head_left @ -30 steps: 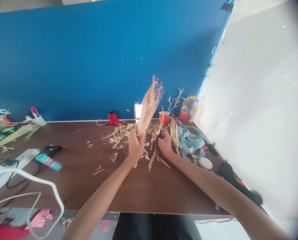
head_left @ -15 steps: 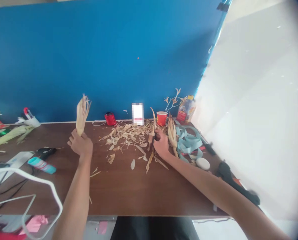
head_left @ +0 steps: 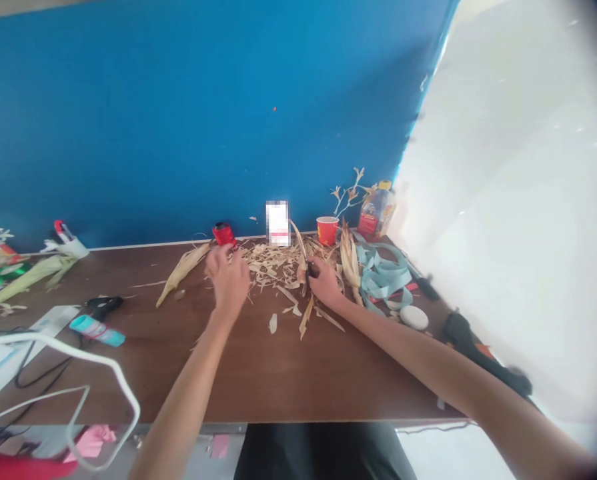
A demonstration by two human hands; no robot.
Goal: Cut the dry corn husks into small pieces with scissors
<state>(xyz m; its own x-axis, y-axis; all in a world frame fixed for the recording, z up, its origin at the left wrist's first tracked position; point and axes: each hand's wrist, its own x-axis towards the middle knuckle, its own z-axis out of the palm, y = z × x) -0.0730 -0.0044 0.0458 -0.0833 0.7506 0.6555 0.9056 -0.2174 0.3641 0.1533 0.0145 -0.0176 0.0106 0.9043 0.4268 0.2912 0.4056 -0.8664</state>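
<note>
My left hand [head_left: 228, 280] hovers over the brown table [head_left: 278, 373] at the near left edge of a pile of dry husk scraps [head_left: 268, 257]; its fingers are loosely apart and hold nothing. A bundle of dry corn husk [head_left: 184, 265] lies flat on the table just left of it. My right hand [head_left: 324, 285] is closed on dark-handled scissors [head_left: 310, 268] at the right side of the pile, with a thin husk strip [head_left: 298, 243] standing up beside them.
A red spool [head_left: 223, 234], a red paper cup [head_left: 327, 231] and a bottle [head_left: 375, 213] stand along the blue back wall. Pale blue ribbon [head_left: 383, 277], a white round object [head_left: 413, 317] and a black glue gun [head_left: 465, 333] lie to the right. A teal tube [head_left: 97, 330] and cables lie to the left.
My left hand carried the husk bundle from the centre out to the left, laid it on the table and came back towards the scrap pile without it. The right hand stayed put.
</note>
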